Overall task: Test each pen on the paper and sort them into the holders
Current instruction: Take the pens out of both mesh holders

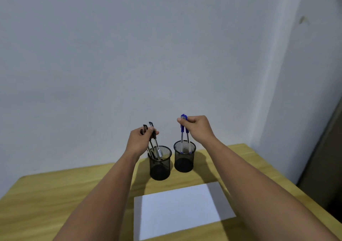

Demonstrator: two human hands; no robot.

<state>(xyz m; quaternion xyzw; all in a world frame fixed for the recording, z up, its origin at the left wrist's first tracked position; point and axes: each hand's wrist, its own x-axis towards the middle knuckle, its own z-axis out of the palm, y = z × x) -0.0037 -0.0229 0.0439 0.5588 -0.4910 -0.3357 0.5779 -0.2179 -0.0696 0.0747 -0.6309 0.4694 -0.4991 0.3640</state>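
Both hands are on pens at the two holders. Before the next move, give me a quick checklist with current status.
1. Left hand grips the black pens: ok.
2. Right hand grips the blue pens: ok.
3. Pen tips are inside their holders, black in the left holder, blue in the right holder: ok.
4. Both holders stand upright on the table: ok.
5. Paper lies flat and bare, ready for testing: ok.
6. Pens actually write: cannot tell, no marks show on the paper.
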